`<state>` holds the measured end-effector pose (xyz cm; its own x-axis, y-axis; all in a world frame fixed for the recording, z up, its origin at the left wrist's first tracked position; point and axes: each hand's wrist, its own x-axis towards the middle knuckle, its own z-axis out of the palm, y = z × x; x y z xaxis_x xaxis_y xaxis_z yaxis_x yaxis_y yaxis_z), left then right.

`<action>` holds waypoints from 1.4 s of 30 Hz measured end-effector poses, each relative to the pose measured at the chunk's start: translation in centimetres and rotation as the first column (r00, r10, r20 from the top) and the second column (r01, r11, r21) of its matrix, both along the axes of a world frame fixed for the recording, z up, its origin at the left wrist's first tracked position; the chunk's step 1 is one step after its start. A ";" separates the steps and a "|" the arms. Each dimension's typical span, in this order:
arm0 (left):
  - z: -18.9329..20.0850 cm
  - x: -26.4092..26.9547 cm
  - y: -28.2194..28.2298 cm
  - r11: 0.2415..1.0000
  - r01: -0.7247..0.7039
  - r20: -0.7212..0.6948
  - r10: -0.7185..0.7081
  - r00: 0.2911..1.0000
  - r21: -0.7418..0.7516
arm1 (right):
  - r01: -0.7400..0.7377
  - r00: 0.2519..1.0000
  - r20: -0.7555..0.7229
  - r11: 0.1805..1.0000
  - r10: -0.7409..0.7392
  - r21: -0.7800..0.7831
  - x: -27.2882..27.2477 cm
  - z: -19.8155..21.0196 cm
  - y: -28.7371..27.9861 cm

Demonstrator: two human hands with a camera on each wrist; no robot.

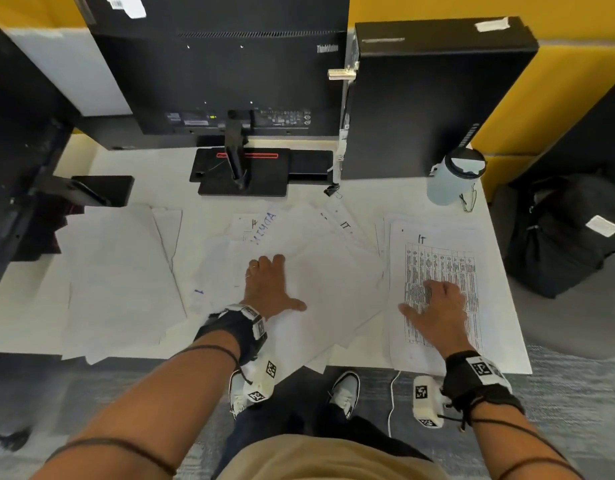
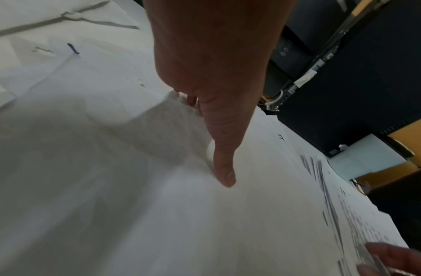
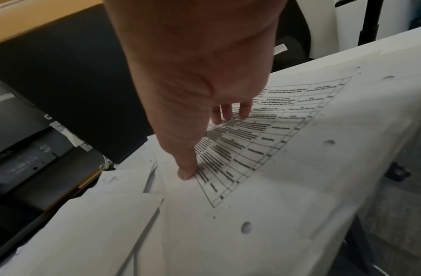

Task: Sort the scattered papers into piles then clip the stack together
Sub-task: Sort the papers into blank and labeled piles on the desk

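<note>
White papers lie across the white desk. A loose heap of scattered sheets [image 1: 316,271] fills the middle, and my left hand [image 1: 269,285] rests flat on it, thumb [image 2: 224,168] stretched out on a blank sheet. At the right lies a neater pile whose top sheet shows a printed table marked "IT" [image 1: 441,268]; my right hand [image 1: 437,310] presses on it with fingers spread, thumb [image 3: 188,168] on the table's edge. Another pile of blank sheets [image 1: 119,282] sits at the left. A black binder clip [image 1: 332,190] lies by the monitor base.
A monitor [image 1: 223,71] on its black stand [image 1: 243,174] and a black computer tower [image 1: 427,98] block the back of the desk. A pale water bottle [image 1: 455,178] stands at the back right. A phone [image 1: 101,190] lies at the left. A dark bag [image 1: 569,233] sits on the floor to the right.
</note>
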<state>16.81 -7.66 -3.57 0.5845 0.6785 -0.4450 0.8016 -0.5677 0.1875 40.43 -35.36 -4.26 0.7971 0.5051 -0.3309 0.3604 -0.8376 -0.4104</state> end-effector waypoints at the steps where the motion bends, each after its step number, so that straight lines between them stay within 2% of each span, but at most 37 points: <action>1: 0.2 -0.1 0.1 0.999 -0.032 0.005 0.033 0.999 -0.020 | -0.007 1.000 -0.004 1.000 0.007 -0.005 0.0 -0.1 -0.2; 6: 0.3 -1.6 0.9 0.980 -0.153 0.062 0.161 0.985 -0.126 | -0.048 0.999 0.028 0.993 0.046 0.104 -1.0 0.3 1.3; 10: 0.5 -3.7 1.8 0.954 -0.193 0.149 0.231 0.962 -0.230 | -0.113 0.992 -0.018 0.948 0.123 0.298 -3.4 0.8 5.4; 15: 0.9 -9.0 3.9 0.867 -0.340 0.290 0.453 0.843 -0.366 | -0.168 0.975 -0.076 0.919 0.208 0.357 -6.3 1.7 11.4; 19: 1.5 -14.0 5.3 0.790 -0.426 0.372 0.592 0.715 -0.441 | -0.250 0.948 -0.112 0.916 0.297 0.313 -9.0 2.0 15.7; 22: 1.8 -16.9 6.2 0.712 -0.474 0.427 0.695 0.578 -0.518 | -0.348 0.905 -0.150 0.895 0.399 0.278 -12.6 2.0 18.1; 25: 2.0 -19.6 7.5 0.676 -0.539 0.469 0.737 0.486 -0.503 | -0.495 0.840 -0.175 0.858 0.513 0.139 -15.7 1.2 19.1; 27: 2.3 -21.6 8.7 0.657 -0.592 0.492 0.749 0.444 -0.466 | -0.566 0.816 -0.147 0.824 0.560 -0.004 -17.0 0.6 19.5; 29: 2.7 -23.7 10.2 0.634 -0.630 0.508 0.761 0.404 -0.449 | -0.568 0.822 -0.102 0.820 0.560 -0.069 -17.8 0.4 19.8; 33: 2.6 -28.1 13.5 0.566 -0.715 0.492 0.797 0.350 -0.410 | -0.547 0.837 -0.046 0.833 0.545 -0.083 -18.3 0.4 20.3; 36: 2.1 -30.7 15.4 0.489 -0.765 0.475 0.836 0.276 -0.418 | -0.515 0.857 -0.038 0.855 0.514 -0.062 -18.8 0.5 20.4; 40: 1.9 -32.7 16.6 0.452 -0.812 0.442 0.854 0.275 -0.369 | -0.499 0.866 -0.008 0.866 0.499 -0.031 -19.6 0.2 20.0; 42: 1.9 -33.1 17.0 0.427 -0.828 0.447 0.860 0.246 -0.364 | -0.505 0.863 0.020 0.863 0.505 -0.022 -19.7 0.0 19.8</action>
